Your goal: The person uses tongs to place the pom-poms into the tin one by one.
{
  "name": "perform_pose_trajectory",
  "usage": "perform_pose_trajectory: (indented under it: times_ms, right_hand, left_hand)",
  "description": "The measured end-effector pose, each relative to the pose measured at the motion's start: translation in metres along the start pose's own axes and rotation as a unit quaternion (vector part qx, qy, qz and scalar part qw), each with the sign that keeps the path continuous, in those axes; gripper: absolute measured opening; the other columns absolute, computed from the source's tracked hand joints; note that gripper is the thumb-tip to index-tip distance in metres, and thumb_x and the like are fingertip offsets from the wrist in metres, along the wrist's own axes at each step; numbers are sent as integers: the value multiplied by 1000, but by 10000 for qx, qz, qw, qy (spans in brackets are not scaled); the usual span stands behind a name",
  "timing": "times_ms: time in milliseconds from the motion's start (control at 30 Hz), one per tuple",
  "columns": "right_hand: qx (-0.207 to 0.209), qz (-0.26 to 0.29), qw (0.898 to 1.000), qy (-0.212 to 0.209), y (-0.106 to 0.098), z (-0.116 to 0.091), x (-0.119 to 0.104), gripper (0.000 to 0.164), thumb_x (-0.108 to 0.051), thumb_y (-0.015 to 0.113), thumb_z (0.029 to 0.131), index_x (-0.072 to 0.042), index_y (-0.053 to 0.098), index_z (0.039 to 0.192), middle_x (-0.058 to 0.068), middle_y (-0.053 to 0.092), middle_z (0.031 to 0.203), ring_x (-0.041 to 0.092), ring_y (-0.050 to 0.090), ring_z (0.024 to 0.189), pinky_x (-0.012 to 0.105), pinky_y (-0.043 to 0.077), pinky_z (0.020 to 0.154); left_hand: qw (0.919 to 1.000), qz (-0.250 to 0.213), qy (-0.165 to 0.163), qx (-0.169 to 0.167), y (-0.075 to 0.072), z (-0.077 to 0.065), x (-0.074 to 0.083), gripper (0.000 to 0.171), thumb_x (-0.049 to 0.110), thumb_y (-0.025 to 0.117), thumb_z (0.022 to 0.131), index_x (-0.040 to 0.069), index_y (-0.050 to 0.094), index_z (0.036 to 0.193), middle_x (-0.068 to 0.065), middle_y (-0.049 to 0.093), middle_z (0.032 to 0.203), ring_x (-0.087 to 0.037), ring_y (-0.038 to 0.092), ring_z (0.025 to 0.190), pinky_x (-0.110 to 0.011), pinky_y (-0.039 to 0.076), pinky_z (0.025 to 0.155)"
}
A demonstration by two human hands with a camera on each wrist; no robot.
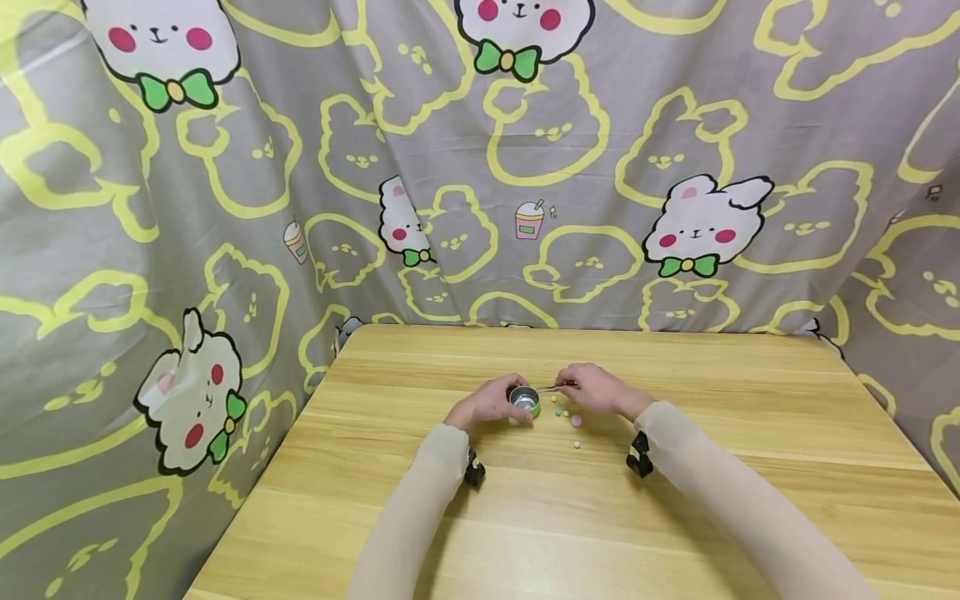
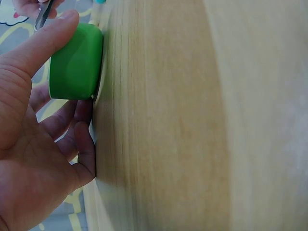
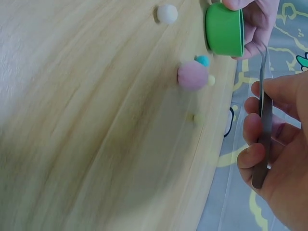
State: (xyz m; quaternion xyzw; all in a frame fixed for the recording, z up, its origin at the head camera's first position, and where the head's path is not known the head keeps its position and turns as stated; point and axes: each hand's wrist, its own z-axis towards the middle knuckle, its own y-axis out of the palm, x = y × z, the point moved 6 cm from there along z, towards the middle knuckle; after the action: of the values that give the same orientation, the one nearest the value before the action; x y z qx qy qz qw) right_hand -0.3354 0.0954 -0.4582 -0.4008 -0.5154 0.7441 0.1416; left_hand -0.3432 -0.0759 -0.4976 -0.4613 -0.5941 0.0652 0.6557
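Observation:
My left hand [image 1: 495, 400] holds a small round cup [image 1: 531, 410], green outside and silvery inside, standing on the table with its opening up. Thumb and fingers go around its sides in the left wrist view. My right hand [image 1: 600, 390] pinches metal tweezers [image 3: 262, 144], whose tips point toward the cup's rim. No ball shows between the tips. Near the cup lie a pink pom-pom [image 3: 192, 75], a smaller teal one [image 3: 202, 60] and two tiny pale yellow ones, one of them a yellow pom-pom [image 3: 198, 118]. A white pom-pom [image 3: 167, 14] sits closer to me.
The wooden table [image 1: 540, 533] reaches back to a grey curtain [image 1: 570, 275] with cartoon bears, which also hangs along the left and right sides. A dark wrist camera [image 1: 639, 455] is strapped on the right wrist, another wrist camera [image 1: 474, 468] on the left.

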Motion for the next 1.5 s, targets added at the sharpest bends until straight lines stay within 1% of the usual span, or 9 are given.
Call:
perform_pose_trajectory:
  times_ms: [167, 367, 567, 733, 900, 967, 1067, 1300, 1500]
  right_hand:
    - [164, -32, 9999, -16, -8, -4, 4, 11, -7, 56, 92, -6, 67, 96, -1, 60, 86, 13, 53, 74, 35, 45, 70]
    - [195, -12, 9997, 110, -15, -12, 11, 11, -6, 56, 92, -4, 67, 95, 0, 60, 86, 15, 54, 76, 38, 45, 71]
    - [175, -7, 9997, 179, -15, -17, 20, 12, -7, 56, 92, -4, 67, 96, 0, 59, 85, 14, 52, 74, 36, 44, 69]
    - [187, 9, 9993, 311, -15, -21, 30, 10, -7, 57, 92, -4, 66, 95, 1, 61, 85, 14, 54, 76, 37, 45, 71]
    - [255, 115, 9995, 154, -18, -29, 33, 11, -6, 56, 92, -2, 66, 94, 4, 63, 84, 16, 55, 76, 40, 47, 71]
    - [302, 129, 9995, 3, -19, -33, 33, 11, -6, 56, 92, -2, 66, 93, 4, 62, 82, 15, 55, 74, 38, 46, 68]
    - [276, 202, 9994, -13, -18, -37, 35, 11, -7, 56, 93, -2, 66, 92, 5, 62, 82, 14, 54, 73, 37, 46, 66]
    - [40, 130, 9982, 592, -10, -38, 48, 10, -7, 57, 92, -5, 67, 96, 3, 64, 89, 17, 57, 81, 40, 48, 75]
    - [-64, 89, 9974, 713, -8, -38, 50, 10, -7, 57, 93, -5, 67, 95, 3, 63, 87, 16, 55, 78, 39, 47, 73]
  left_hand:
    - [10000, -42, 24, 17, 0, 0, -1, 50, 24, 82, 75, 15, 55, 116, 4, 59, 102, -12, 55, 94, -27, 43, 83]
    - [9998, -203, -12, -8, 1, 0, -3, 49, 23, 82, 75, 15, 55, 116, 3, 59, 102, -12, 55, 93, -28, 44, 83]
    - [9995, -323, 6, -6, -3, -4, -2, 47, 21, 80, 76, 13, 55, 115, 0, 59, 103, -14, 55, 93, -30, 44, 83]
    - [9996, -263, 98, -14, -4, -6, -1, 48, 22, 80, 77, 12, 54, 116, -1, 59, 103, -13, 55, 92, -29, 45, 82]
    - [9998, -206, -75, 33, -5, -5, -2, 50, 22, 81, 76, 14, 54, 117, 0, 60, 105, -14, 55, 94, -30, 44, 84]
    - [9998, -192, -81, 53, -5, -5, -1, 50, 22, 81, 76, 14, 55, 117, 0, 60, 105, -14, 55, 95, -31, 43, 84]
    - [9998, -159, -73, 29, -5, -4, -1, 51, 23, 81, 75, 14, 55, 118, 1, 60, 105, -14, 55, 95, -29, 43, 84]
    - [9996, -241, -109, -18, -3, -3, -3, 51, 24, 82, 75, 15, 55, 117, 3, 59, 103, -12, 55, 93, -29, 43, 83]
    - [9996, -271, -72, -39, -1, -3, -2, 51, 25, 82, 75, 16, 55, 118, 2, 59, 104, -13, 55, 94, -29, 44, 83]
